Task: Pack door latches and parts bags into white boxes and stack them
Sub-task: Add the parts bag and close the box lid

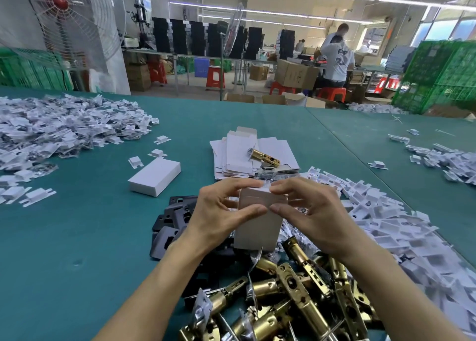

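Head view: a small upright white cardboard box (258, 224) is held between both hands just above the teal counter (77, 237), over the far edge of a heap of brass door latches (296, 289). The left hand (221, 212) grips its top left edge, the fingers curled behind and the thumb in front. The right hand (316, 217) pinches the top right edge the same way. Black metal strike plates (172, 219) lie under the left wrist. A closed white box (154, 177) rests to the left. Beyond the hands, one brass latch (265, 158) lies on a stack of flat white box blanks (237, 155).
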A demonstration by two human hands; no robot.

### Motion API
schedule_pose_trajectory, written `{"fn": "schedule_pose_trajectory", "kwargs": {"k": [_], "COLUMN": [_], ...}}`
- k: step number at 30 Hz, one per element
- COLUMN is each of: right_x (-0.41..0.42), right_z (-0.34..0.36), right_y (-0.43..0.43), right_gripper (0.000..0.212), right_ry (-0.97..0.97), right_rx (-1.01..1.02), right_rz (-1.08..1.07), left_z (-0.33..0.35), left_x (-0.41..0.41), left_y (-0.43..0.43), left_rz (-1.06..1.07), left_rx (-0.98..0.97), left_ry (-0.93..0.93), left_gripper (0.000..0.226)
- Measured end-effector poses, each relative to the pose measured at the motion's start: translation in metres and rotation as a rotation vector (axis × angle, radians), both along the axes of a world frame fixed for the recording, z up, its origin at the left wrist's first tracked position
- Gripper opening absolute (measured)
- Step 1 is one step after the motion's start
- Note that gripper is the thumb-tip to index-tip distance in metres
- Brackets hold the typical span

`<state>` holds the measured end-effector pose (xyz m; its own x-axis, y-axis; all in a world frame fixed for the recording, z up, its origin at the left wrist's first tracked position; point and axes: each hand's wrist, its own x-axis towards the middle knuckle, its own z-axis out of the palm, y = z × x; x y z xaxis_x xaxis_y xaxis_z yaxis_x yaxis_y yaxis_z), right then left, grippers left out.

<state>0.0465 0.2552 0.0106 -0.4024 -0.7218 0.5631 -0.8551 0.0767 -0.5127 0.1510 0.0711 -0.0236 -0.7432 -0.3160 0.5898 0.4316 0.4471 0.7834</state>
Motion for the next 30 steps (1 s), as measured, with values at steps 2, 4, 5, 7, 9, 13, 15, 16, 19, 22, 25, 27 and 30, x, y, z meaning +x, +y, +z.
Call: {"fn": "schedule_pose_trajectory", "kwargs": {"k": [2, 4, 5, 7, 9, 13, 15, 16, 19, 22, 25, 27, 30], "right_x": [0.000, 0.000, -0.001, -0.003, -0.004, -0.003, -0.003, -0.002, -0.001, -0.002, -0.005, -0.004, -0.003], "right_z": [-0.001, -0.001, 0.000, 0.002, 0.004, 0.004, 0.004, 0.005, 0.006, 0.006, 0.003, 0.001, -0.001], "right_y": [-0.001, -0.003, -0.004, -0.005, -0.004, -0.003, -0.004, -0.004, -0.006, -0.009, -0.011, -0.012, -0.014], "right_gripper": [0.022, 0.023, 0.023, 0.024, 0.023, 0.024, 0.027, 0.027, 0.026, 0.032, 0.033, 0.033, 0.030], "right_ry": [0.069, 0.107, 0.111, 0.110, 0.111, 0.115, 0.087, 0.076, 0.077, 0.067, 0.092, 0.102, 0.041], "right_rx": [0.011, 0.012, 0.011, 0.018, 0.026, 0.022, 0.020, 0.022, 0.047, 0.068, 0.093, 0.086, 0.040], "right_rz": [-0.008, -0.005, -0.004, -0.017, -0.030, -0.006, -0.004, -0.003, 0.023, 0.034, 0.003, -0.004, 0.002], "left_z": [0.000, -0.001, -0.001, -0.004, -0.005, -0.005, -0.005, -0.005, -0.006, -0.010, -0.016, -0.018, -0.017], "left_x": [0.001, 0.001, 0.001, 0.000, -0.001, -0.002, -0.001, -0.001, -0.001, -0.003, -0.006, -0.006, -0.007], "left_y": [-0.003, -0.005, -0.004, -0.002, 0.000, 0.002, 0.002, 0.002, 0.003, 0.006, 0.005, 0.003, 0.002], "left_rz": [0.042, 0.084, 0.106, 0.152, 0.178, 0.175, 0.170, 0.169, 0.167, 0.167, 0.179, 0.185, 0.173], "left_rx": [-0.062, -0.151, -0.197, -0.270, -0.278, -0.245, -0.240, -0.233, -0.186, -0.111, -0.149, -0.180, -0.124], "left_ry": [0.016, 0.060, 0.086, 0.140, 0.164, 0.177, 0.193, 0.198, 0.198, 0.160, 0.163, 0.188, 0.179], "left_gripper": [0.037, 0.037, 0.037, 0.038, 0.039, 0.038, 0.036, 0.035, 0.038, 0.048, 0.046, 0.042, 0.039]}}
